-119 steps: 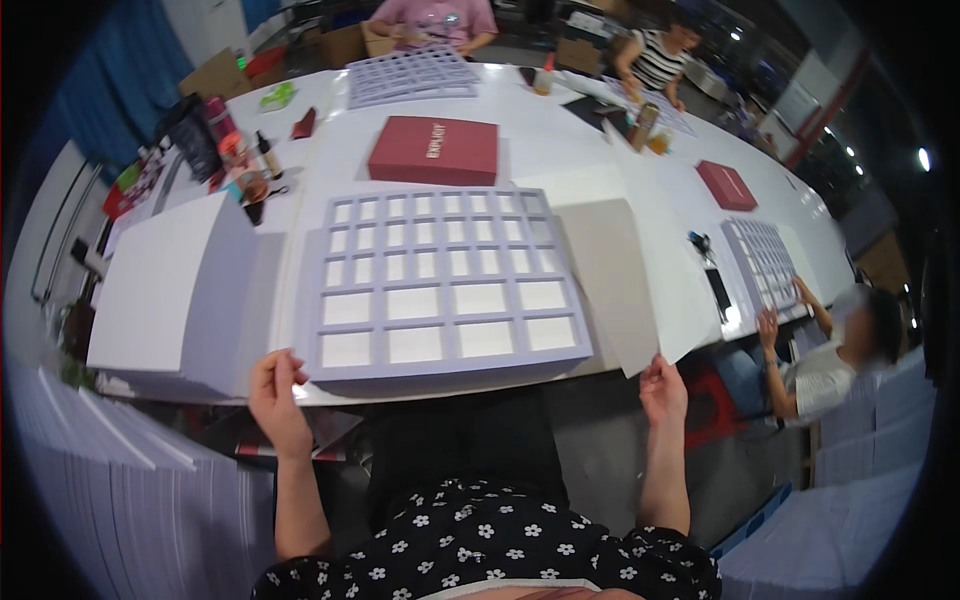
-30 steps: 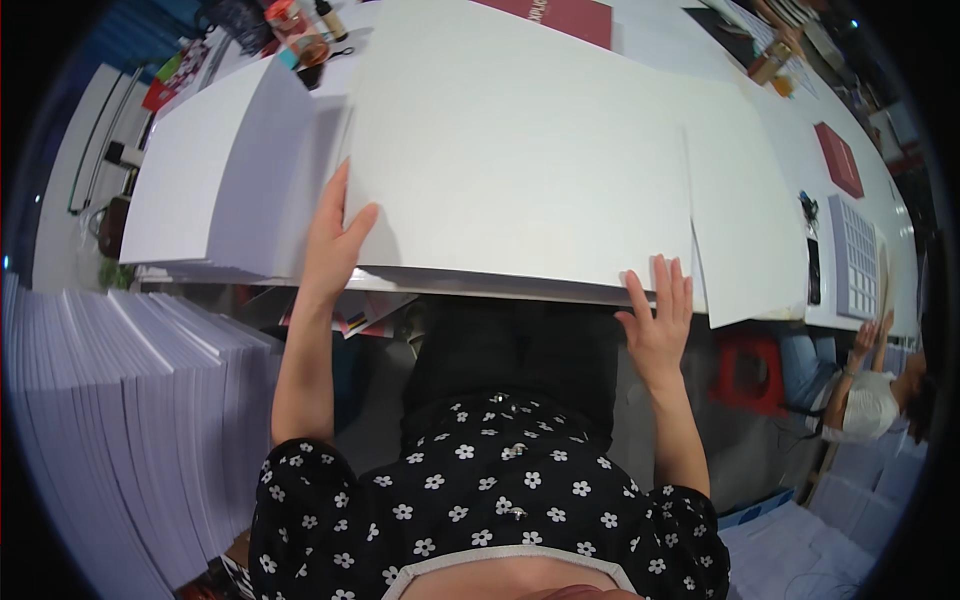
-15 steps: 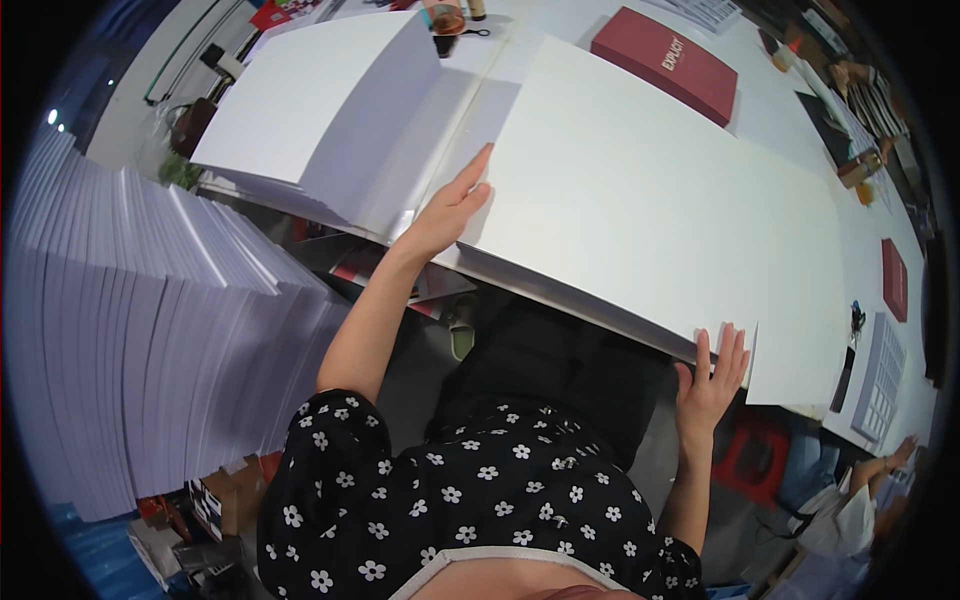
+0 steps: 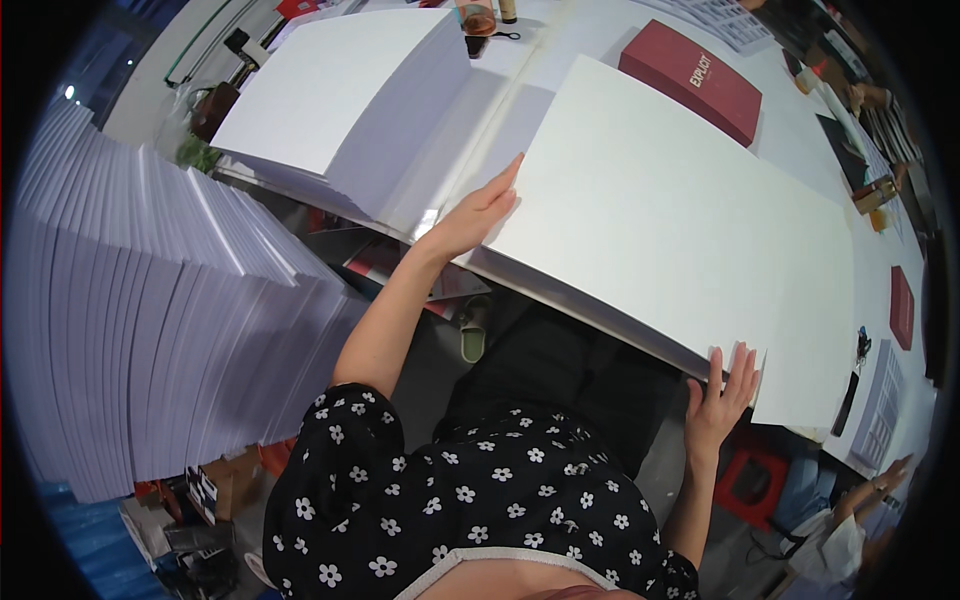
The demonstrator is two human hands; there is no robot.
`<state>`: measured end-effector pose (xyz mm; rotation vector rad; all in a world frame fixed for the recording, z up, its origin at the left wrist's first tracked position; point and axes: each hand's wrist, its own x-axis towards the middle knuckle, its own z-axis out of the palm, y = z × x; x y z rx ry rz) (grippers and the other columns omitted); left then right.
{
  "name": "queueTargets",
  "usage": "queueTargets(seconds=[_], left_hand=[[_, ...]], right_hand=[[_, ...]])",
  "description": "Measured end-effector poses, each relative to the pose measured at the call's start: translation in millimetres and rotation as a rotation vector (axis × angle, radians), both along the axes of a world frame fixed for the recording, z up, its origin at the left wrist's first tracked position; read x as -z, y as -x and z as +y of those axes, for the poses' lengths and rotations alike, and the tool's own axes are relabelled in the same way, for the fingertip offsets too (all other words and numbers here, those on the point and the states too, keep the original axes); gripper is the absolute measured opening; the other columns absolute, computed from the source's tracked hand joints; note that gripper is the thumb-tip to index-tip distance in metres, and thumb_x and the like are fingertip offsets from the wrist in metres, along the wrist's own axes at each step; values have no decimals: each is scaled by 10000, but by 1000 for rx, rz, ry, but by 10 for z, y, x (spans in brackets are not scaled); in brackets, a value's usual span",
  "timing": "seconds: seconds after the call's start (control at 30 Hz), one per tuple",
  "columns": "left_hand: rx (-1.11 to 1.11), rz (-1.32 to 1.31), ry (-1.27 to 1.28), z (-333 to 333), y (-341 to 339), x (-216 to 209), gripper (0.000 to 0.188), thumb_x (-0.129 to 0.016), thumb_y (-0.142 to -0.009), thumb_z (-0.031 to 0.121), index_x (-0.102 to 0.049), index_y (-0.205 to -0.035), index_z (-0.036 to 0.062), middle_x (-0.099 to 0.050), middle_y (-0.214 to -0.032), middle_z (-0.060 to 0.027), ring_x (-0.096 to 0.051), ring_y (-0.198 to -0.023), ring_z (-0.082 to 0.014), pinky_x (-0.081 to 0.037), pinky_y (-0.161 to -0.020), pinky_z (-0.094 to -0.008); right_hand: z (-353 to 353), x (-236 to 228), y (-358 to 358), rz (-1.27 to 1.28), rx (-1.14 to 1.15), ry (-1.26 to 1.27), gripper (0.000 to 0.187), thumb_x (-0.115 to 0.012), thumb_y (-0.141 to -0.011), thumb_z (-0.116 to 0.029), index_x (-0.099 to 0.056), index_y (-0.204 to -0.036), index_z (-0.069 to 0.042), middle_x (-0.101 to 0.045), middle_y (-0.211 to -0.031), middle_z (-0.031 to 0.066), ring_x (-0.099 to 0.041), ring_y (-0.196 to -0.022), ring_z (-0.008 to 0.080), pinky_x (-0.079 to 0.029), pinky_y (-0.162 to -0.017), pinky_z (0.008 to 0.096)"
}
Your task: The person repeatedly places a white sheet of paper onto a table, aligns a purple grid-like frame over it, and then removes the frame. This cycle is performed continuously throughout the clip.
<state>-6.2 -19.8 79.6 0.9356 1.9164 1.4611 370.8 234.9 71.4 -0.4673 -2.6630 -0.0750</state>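
Observation:
A broad stack of large white sheets (image 4: 670,240) lies on the table in front of me. My left hand (image 4: 480,213) rests along its left edge, fingers stretched out and the palm side against the sheets. At the near edge, toward the right, my right hand (image 4: 720,400) touches the stack with its fingers spread. Nothing is gripped in either hand. Close to my right fingertips, one sheet edge stands slightly apart. Another thick stack of white sheets (image 4: 340,90) sits on the table to the left, separated from the first by a narrow gap.
A tall pile of white boards (image 4: 190,340) rises at my left. Beyond the sheets lies a dark red box (image 4: 690,82), with a smaller red box (image 4: 901,307) at the far right. A red stool (image 4: 752,485) stands below the table's right side. Another person's arm (image 4: 875,485) shows there.
The whole scene has shifted slightly right and down in the picture as the view turned. Both hands keep nearly the same places against the sheets.

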Motion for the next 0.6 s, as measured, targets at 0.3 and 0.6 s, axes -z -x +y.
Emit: queueTargets(seconds=[0.3, 0.6], left_hand=[[-33, 112, 51, -45, 25, 162, 557, -399, -1065, 181, -230, -1555, -23, -226, -1638, -129, -180, -1516, -214, -128, -1222, -321], [-11, 153, 111, 80, -18, 49, 560, -406, -1057, 148, -222, -1561, -14, -230, -1636, -136, -204, -1508, -217, -149, -1214, -321]], right_hand=[[80, -6, 12, 25, 24, 98, 707, -812, -720, -221, -577, -1387, -231, -424, -1516, 169, -368, -1417, 408, -299, -1145, 561], [54, -193, -69, 141, 56, 217, 642, -781, -749, -345, -584, -1336, -179, -499, -1419, 147, -440, -1346, 377, -332, -1123, 545]])
